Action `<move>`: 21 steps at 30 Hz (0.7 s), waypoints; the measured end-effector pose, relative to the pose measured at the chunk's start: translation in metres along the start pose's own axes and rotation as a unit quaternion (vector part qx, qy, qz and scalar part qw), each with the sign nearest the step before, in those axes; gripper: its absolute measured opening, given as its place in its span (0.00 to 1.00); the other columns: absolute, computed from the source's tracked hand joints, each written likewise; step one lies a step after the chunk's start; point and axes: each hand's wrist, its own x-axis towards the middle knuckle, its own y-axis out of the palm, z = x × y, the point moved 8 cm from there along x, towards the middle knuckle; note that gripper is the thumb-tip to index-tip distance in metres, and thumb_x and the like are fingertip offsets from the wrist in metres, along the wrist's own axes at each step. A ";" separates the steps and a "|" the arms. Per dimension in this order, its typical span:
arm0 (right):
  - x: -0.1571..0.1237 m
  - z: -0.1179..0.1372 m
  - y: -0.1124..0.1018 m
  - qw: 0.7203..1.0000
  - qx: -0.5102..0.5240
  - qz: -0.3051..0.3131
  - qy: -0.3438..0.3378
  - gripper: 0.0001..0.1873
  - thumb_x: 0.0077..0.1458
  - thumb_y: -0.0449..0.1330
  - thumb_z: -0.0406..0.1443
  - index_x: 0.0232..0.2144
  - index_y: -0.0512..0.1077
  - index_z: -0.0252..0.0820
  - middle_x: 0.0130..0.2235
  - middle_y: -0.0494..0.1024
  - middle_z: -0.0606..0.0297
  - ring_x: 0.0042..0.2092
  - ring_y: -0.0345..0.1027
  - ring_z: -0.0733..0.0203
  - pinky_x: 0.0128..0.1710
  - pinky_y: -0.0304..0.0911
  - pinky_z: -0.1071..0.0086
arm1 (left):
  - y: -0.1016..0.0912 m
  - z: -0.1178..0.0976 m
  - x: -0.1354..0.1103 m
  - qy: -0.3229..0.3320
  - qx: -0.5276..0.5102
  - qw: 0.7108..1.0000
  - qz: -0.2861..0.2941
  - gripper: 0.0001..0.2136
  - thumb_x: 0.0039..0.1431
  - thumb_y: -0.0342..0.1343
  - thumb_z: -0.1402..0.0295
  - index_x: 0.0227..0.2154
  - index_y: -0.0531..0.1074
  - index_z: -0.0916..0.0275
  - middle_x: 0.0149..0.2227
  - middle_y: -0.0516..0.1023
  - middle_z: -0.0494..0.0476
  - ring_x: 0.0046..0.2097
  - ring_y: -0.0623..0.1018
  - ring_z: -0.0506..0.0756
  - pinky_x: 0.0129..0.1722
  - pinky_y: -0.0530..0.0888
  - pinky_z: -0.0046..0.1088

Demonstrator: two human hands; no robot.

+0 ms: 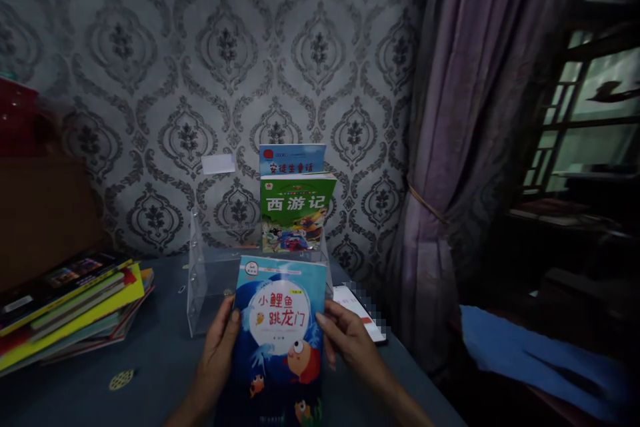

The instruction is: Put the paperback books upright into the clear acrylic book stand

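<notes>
A blue picture book (278, 353) with orange fish on its cover is held upright, front towards me. My left hand (220, 340) grips its left edge, thumb along the cover. On the right edge, my right hand (347, 333) pinches the book between thumb and fingers. Behind it stands a clear acrylic stand (197, 273), its lower right part hidden by the book. Two books rest on the stand's right side: a green book (295, 213) in front, and a light blue book (293, 155) partly covered behind it.
A stack of books and magazines (75, 310) lies at the left, before a brown box (45, 207). A phone (357, 310) lies right of the stand. Patterned wallpaper (227, 47) backs the table (160, 360); a purple curtain (445, 147) hangs at its right edge.
</notes>
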 end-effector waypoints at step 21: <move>-0.007 -0.009 0.013 0.996 -0.051 0.066 0.043 0.24 0.48 0.64 0.54 0.33 0.67 0.40 0.14 0.64 0.78 0.12 0.53 0.73 0.10 0.43 0.78 | 0.007 -0.004 0.011 -0.038 -0.015 0.998 -0.048 0.16 0.58 0.59 0.52 0.41 0.77 0.58 0.54 0.77 0.55 0.61 0.69 0.61 0.63 0.62 0.37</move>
